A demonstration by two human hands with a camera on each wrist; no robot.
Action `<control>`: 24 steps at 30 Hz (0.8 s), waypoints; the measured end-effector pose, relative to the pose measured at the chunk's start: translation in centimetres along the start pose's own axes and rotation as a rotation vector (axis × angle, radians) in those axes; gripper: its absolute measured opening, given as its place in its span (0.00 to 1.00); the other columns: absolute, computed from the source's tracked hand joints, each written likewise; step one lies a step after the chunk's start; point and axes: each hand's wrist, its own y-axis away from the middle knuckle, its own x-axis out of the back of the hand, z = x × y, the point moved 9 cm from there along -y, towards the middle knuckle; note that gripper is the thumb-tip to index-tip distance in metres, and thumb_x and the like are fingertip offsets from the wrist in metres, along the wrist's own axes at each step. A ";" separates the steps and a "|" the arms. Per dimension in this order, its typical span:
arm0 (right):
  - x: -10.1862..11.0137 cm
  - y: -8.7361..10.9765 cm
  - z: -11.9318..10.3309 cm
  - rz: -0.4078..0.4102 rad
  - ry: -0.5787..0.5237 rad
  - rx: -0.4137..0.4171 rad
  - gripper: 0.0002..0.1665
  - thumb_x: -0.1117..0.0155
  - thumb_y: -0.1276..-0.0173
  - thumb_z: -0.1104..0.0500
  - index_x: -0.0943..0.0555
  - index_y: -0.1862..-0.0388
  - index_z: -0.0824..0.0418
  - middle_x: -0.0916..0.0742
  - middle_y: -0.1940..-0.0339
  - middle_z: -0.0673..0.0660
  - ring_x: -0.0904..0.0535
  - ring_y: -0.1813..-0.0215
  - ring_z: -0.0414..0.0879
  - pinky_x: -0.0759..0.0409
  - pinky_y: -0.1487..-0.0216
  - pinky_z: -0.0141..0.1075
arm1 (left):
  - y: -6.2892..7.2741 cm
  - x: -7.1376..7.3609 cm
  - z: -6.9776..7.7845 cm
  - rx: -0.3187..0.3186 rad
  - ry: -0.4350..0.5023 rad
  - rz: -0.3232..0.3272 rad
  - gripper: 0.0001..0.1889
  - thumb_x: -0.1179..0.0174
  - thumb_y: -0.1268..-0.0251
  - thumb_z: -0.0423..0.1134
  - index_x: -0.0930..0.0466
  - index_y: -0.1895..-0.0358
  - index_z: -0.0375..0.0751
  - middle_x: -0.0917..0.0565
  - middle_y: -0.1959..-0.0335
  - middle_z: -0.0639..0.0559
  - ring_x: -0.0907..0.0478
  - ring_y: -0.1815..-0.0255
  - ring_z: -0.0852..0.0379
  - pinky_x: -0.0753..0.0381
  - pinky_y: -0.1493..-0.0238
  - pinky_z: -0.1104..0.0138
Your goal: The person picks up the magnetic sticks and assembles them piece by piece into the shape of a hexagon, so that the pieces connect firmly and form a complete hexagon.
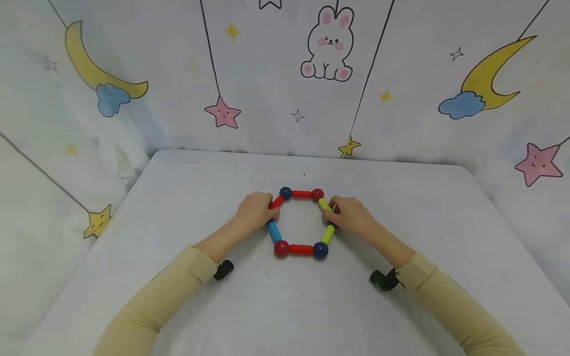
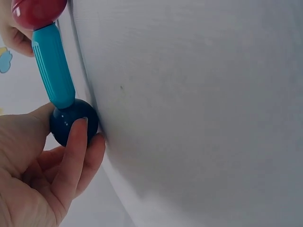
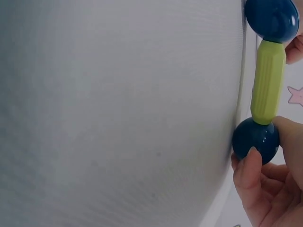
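A six-sided ring of coloured rods and balls lies on the white table. Its near side is a red rod (image 1: 301,249) between a red ball (image 1: 281,248) and a blue ball (image 1: 320,250); another red rod (image 1: 301,194) forms the far side. At the left corner my left hand (image 1: 257,211) grips a dark blue ball (image 2: 71,120), which joins a light blue rod (image 2: 53,66). Opposite, my right hand (image 1: 352,215) pinches a second dark blue ball (image 3: 255,139) at the end of a yellow-green rod (image 3: 268,82). In the head view the hands mostly hide both gripped balls.
The white-covered table (image 1: 303,306) extends around the ring on all sides. Behind it hangs a pale cloth (image 1: 267,64) printed with moons, stars and a rabbit. Black wrist-camera pieces (image 1: 384,280) stick out beneath the sleeves.
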 end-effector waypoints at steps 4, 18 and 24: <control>0.0 0.1 0.4 -0.009 -0.028 0.012 0.20 0.38 0.30 0.49 0.22 0.50 0.63 0.18 0.67 0.56 0.25 0.71 0.46 0.24 0.71 0.34 | -0.1 -0.2 -0.2 0.003 0.025 -0.028 0.15 0.36 0.35 0.47 0.22 0.69 0.36 0.26 0.82 0.50 0.29 0.82 0.56 0.33 0.80 0.70; 0.2 1.4 0.3 -0.098 -0.126 0.129 0.29 0.34 0.33 0.53 0.27 0.38 0.66 0.18 0.52 0.62 0.22 0.64 0.47 0.20 0.67 0.34 | 0.2 0.1 -0.9 0.027 0.064 -0.032 0.14 0.36 0.36 0.46 0.16 0.63 0.37 0.21 0.77 0.51 0.26 0.79 0.56 0.28 0.78 0.70; 0.3 1.2 0.4 -0.089 -0.134 0.116 0.29 0.36 0.32 0.53 0.27 0.37 0.65 0.18 0.51 0.62 0.22 0.58 0.50 0.19 0.63 0.35 | -0.2 -0.1 -0.8 0.042 0.055 -0.006 0.11 0.36 0.37 0.44 0.17 0.67 0.37 0.23 0.80 0.51 0.27 0.81 0.56 0.29 0.79 0.70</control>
